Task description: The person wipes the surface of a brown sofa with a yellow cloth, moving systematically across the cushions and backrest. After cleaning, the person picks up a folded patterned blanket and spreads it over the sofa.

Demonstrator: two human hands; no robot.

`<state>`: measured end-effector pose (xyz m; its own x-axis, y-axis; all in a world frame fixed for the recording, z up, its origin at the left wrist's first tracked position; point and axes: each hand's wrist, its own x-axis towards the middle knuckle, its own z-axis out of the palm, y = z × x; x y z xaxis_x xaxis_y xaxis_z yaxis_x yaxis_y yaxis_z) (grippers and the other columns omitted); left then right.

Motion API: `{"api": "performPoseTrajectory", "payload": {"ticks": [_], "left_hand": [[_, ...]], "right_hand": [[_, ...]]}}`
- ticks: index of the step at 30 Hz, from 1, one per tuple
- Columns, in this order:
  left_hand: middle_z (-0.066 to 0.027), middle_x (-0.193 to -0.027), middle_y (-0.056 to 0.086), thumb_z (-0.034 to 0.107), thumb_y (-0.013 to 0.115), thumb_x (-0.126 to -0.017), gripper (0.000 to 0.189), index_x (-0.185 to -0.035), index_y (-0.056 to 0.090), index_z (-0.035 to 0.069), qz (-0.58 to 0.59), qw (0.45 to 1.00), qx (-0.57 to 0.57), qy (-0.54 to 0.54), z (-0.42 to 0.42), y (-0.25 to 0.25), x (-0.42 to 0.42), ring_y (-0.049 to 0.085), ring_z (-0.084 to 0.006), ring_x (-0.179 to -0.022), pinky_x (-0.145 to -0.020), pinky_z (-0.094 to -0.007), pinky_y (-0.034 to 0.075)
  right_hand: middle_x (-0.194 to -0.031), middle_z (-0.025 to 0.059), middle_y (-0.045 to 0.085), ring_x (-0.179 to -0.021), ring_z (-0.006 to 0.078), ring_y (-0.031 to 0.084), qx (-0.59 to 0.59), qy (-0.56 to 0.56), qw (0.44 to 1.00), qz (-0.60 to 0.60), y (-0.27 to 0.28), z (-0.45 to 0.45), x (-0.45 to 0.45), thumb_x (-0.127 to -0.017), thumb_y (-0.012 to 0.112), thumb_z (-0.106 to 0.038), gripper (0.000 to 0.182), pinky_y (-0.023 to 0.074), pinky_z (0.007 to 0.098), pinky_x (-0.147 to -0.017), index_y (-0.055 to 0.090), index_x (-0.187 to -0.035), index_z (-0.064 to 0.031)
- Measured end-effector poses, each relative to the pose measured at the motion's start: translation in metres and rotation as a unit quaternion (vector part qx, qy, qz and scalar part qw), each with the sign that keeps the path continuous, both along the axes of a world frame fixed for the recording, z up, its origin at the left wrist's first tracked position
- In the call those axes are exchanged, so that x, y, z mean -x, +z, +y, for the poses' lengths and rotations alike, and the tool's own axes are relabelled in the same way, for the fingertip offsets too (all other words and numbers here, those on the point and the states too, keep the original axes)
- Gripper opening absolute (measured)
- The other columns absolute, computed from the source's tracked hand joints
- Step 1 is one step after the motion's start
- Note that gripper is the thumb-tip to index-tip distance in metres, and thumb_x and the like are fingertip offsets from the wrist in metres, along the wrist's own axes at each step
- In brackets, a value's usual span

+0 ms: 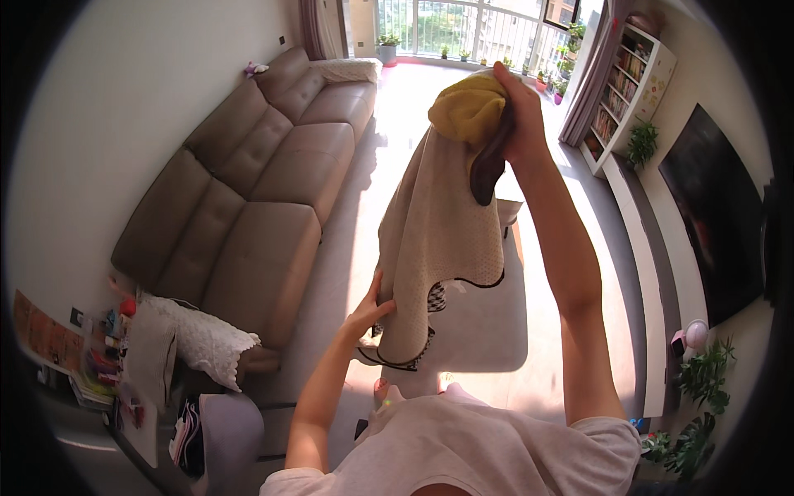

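Note:
A bundle of cloth is held up before me by my right hand [524, 118], whose fingers are closed on it at the top. The bundle shows a yellow cloth [471, 108], a dark piece [490, 170] dangling beside it, and a long beige cloth [446, 223] with a dark edge hanging down. My left hand [369, 313] touches the lower left side of the beige cloth, thumb and fingers spread against it. Black-and-white patterned fabric [437, 297] peeks out behind the lower edge. Whether the pieces are joined cannot be told.
A brown leather sofa [279, 217] runs along the left wall. At lower left are a purple-grey chair [229, 440] and a cluttered desk [146, 428]. On the right stand a low cabinet [651, 347], a television [713, 211] and a bookcase [639, 80]. Behind the cloth lies a grey rug [490, 335].

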<state>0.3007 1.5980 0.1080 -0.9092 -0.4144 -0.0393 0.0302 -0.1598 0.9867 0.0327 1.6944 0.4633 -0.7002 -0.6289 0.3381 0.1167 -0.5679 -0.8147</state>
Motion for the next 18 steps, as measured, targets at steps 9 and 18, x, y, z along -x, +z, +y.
{"api": "performPoseTrajectory", "payload": {"ticks": [9, 18], "left_hand": [[-0.0003, -0.079, 0.066, 0.047, 0.057, -0.099, 0.051, -0.088, 0.069, -0.002, -0.066, 0.981, 0.054, 0.176, -0.045, 0.045, 0.011, 0.057, -0.0067, -0.07, -0.062, -0.0261, 0.046], [-0.0073, -0.096, 0.068, 0.034, 0.055, -0.102, 0.036, -0.107, 0.065, -0.001, -0.013, 0.97, -0.118, 0.213, -0.02, 0.12, 0.094, 0.064, -0.0145, -0.083, -0.073, -0.0307, 0.051]], "right_hand": [[-0.089, 0.0095, 0.069, -0.076, 0.0154, 0.068, -0.127, 0.007, 0.987, 0.093, -0.069, 0.088, 0.101, -0.092, 0.069, -0.036, 0.04, 0.0558, 0.0272, -0.069, 0.066, -0.102, 0.0032], [-0.077, 0.019, 0.07, -0.062, 0.0277, 0.069, -0.606, -0.115, 0.684, 0.389, -0.172, 0.146, 0.154, -0.085, 0.067, -0.056, 0.063, 0.0546, 0.0373, -0.059, 0.066, -0.112, 0.001]]}}
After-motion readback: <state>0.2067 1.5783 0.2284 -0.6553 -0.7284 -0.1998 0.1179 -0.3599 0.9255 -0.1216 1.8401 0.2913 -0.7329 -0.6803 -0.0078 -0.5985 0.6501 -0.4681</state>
